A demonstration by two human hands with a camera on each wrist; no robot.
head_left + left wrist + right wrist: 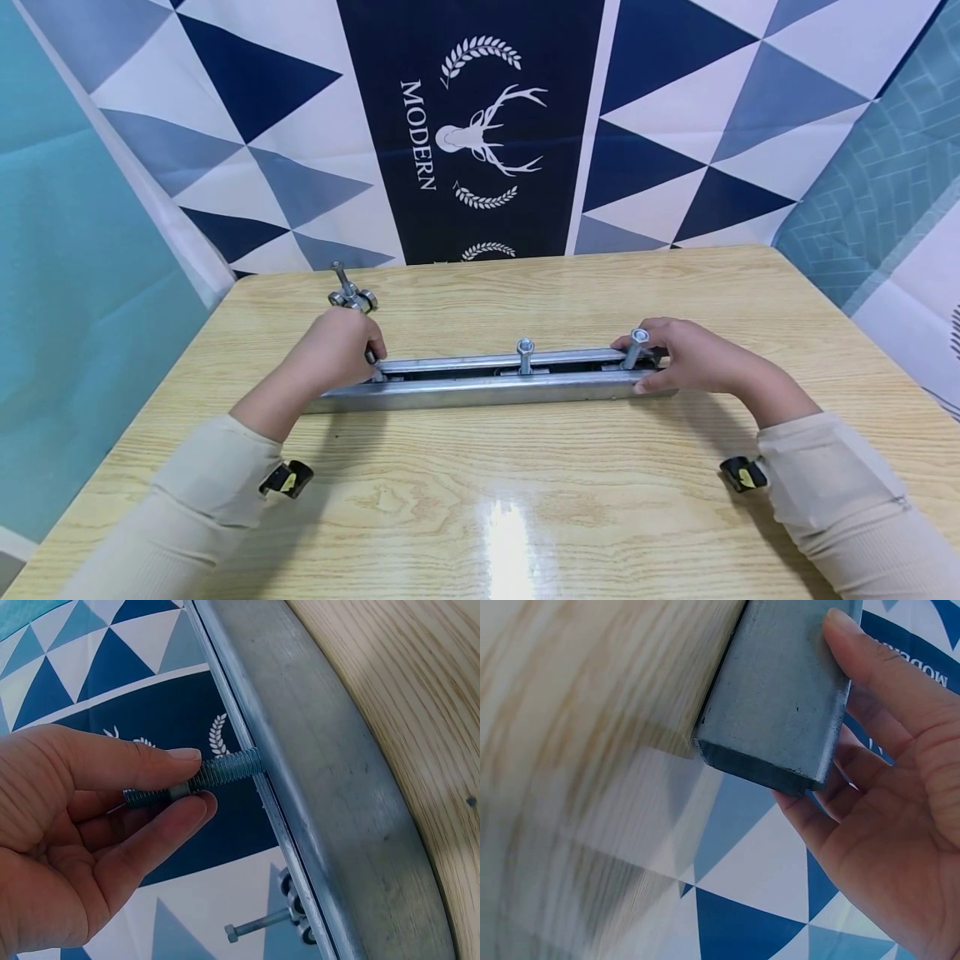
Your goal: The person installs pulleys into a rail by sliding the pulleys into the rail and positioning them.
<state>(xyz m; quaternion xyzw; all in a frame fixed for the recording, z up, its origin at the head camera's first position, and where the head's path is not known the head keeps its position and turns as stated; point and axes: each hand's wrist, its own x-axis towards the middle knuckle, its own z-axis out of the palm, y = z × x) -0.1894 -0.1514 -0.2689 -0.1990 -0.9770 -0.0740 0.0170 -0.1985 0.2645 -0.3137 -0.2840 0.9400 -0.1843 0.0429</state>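
A long metal channel rail (480, 393) with a slot along its top lies across the wooden table. My left hand (341, 346) is at its left end. Seen from the left wrist, thumb and fingers pinch a threaded bolt (232, 767) around a nut (180, 791); the bolt stands out of the rail's slot. My right hand (693, 358) holds the rail's right end, thumb on the near side and fingers behind. In the right wrist view the rail's end (780, 690) is open and hollow. Two more bolts rise from the slot, one mid-rail (525, 357), one beside my right hand (636, 348).
Behind my left hand, a small wheeled trolley (350, 293) with an upright bolt stands on the wooden table (450, 475). A patterned cloth backdrop (300, 150) hangs along the table's far edge, with teal sheets at both sides.
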